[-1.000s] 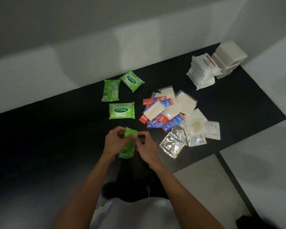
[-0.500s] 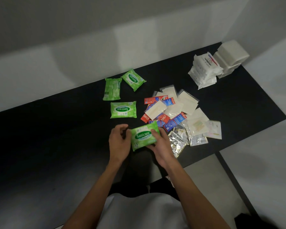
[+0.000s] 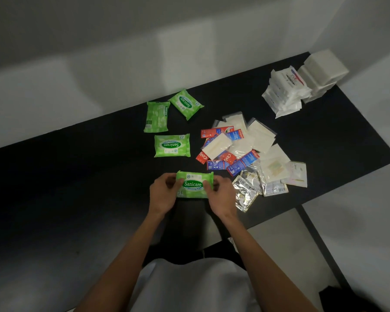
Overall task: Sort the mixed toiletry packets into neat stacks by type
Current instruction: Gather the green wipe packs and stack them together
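Fingers [image 3: 167, 180] of the left hand [image 3: 164, 195] curl round the left end of a green plastic wet-wipes packet marked "Sanicare" [image 3: 194, 184], and the right hand [image 3: 222, 198] grips its right end the same way. The packet faces label up over the near edge of the black tabletop [image 3: 77, 176]; whether it rests on the surface I cannot tell.

Beyond it three matching green packets lie apart: one face down [image 3: 157, 116], one angled by the wall [image 3: 186, 104], one flat and upside down [image 3: 172, 145]. To the right sprawls a mixed pile: red and blue toothpaste sachets [image 3: 225, 157], cream flat packets [image 3: 259, 134], and silver foil sachets [image 3: 245, 192] nearest the right hand. At the far right corner stand a stack of white soft packets [image 3: 284, 91] and, touching it, a stack of white blocks [image 3: 323, 70].
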Demonstrator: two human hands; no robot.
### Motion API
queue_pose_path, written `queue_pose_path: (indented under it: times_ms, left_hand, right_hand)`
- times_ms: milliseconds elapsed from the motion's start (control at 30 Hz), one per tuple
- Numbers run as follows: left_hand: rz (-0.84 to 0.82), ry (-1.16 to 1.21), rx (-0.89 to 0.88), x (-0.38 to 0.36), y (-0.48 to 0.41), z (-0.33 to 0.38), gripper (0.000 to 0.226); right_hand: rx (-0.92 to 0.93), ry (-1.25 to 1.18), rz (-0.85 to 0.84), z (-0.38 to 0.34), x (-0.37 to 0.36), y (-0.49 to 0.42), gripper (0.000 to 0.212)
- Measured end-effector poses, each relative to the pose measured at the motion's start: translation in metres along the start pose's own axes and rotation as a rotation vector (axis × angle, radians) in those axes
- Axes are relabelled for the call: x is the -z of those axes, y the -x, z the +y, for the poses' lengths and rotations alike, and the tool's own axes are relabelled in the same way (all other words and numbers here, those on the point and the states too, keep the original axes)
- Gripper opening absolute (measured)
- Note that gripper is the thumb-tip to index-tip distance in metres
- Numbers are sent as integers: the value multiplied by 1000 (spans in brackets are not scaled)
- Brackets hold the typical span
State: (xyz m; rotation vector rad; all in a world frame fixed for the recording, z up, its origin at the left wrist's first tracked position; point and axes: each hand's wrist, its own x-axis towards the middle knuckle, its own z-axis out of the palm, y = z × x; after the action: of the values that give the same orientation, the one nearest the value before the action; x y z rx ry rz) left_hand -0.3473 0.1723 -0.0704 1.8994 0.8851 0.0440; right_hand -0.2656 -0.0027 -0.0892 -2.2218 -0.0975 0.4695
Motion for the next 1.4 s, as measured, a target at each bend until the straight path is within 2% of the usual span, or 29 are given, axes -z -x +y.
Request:
queue_pose_path:
  times_ms: [67, 300, 400, 500, 600, 767, 867, 1000, 1100, 1267, 1400]
  left_hand:
    - [24, -47, -1, -3, -2, -4, 32]
    - [43, -239, -33, -13, -1, -20, 23]
    - [4, -286, -33, -10, -4, -20, 25]
    - [-31, -282, -36, 2, -18, -22, 26]
    - [33, -259, -48, 17, -37, -14, 22]
    - [216, -179, -135, 40, -84, 16, 12]
    - [290, -196, -87, 43, -114, 18, 20]
    - [211, -183, 72, 39, -140, 22, 38]
    - [145, -115, 162, 34, -151, 22, 38]
    - [118, -49, 213, 32, -155, 32, 42]
    - [103, 5, 244, 29, -150, 39, 49]
  right_hand:
    - [19, 60, -8, 3, -3, -3, 23]
    - [71, 168, -88, 2, -3, 1, 37]
    - [89, 275, -126, -6, 4, 0, 42]
    - [150, 471, -47, -18, 10, -2, 48]
    - [175, 387, 21, -34, 8, -13, 49]
    - [186, 257, -53, -75, -2, -48, 35]
    - [198, 245, -86, -94, -15, -69, 33]
    - [133, 280, -136, -110, -29, -91, 37]
    - [99, 316, -163, -114, -39, -97, 44]
    - [35, 268, -182, -109, -52, -98, 57]
    - [12, 164, -160, -106, -57, -93, 56]
